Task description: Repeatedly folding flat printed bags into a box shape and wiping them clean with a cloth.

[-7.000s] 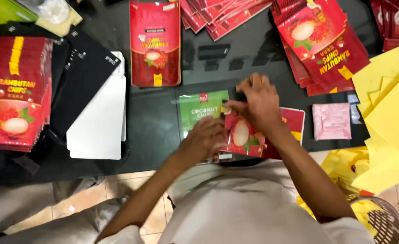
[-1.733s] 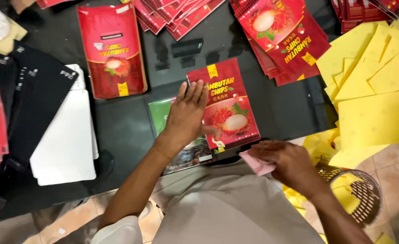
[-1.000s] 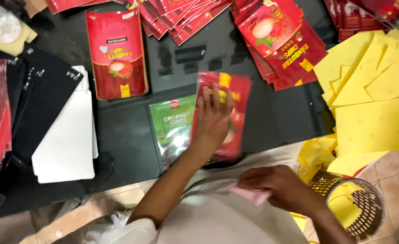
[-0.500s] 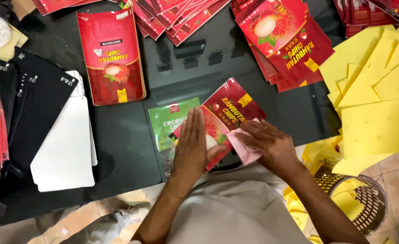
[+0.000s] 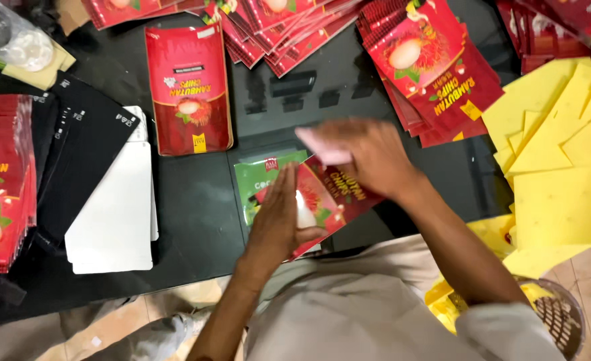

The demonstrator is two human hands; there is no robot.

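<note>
Your left hand (image 5: pixel 279 224) presses flat the red pouch (image 5: pixel 332 197) at frame centre; your right hand (image 5: pixel 369 157) pinches a pink pad (image 5: pixel 322 154) over it; many stacked pouches (image 5: pixel 429 67) remain.

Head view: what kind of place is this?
Probably a small hand-packing or labelling bench, not a factory line. Stacks of red snack pouches fan across a black table, yellow sheets pile beside them, and the left hand presses one red pouch flat while the right hand holds a pink cloth.
</note>
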